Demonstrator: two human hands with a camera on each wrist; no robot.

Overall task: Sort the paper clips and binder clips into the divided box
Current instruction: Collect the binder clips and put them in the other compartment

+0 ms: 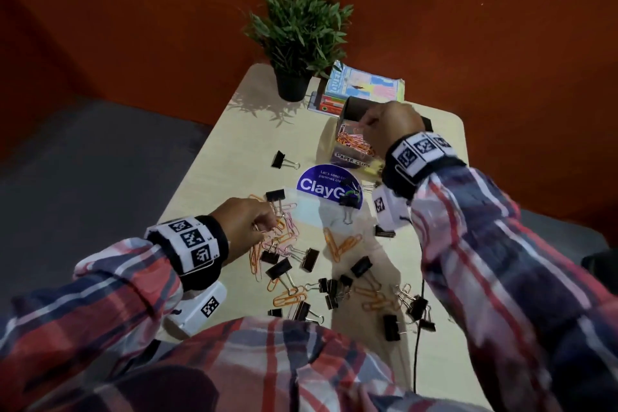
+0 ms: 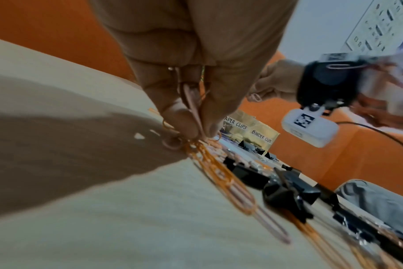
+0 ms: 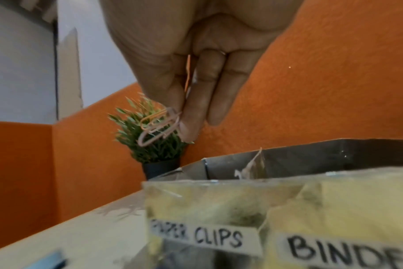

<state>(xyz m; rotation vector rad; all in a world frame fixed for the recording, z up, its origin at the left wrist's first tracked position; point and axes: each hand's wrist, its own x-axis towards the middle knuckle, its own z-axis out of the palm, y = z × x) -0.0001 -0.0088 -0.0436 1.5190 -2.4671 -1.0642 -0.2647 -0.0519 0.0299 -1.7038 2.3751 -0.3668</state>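
Head view, both hands pinching paper clips [image 1: 356, 140]

Right hand [image 1: 393, 130] hides binder-clip compartment of clear divided plastic box [image 1: 354, 162]; "BINDER" label [image 3: 347, 253] cut off at frame edge.

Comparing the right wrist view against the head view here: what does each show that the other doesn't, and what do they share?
Only the right wrist view shows the BINDER label and the grey wall panel. Only the head view shows the left hand at the loose paper clips, the scattered binder clips, the books and the round sticker. Both show the right hand pinching paper clips above the divided box, and the potted plant.
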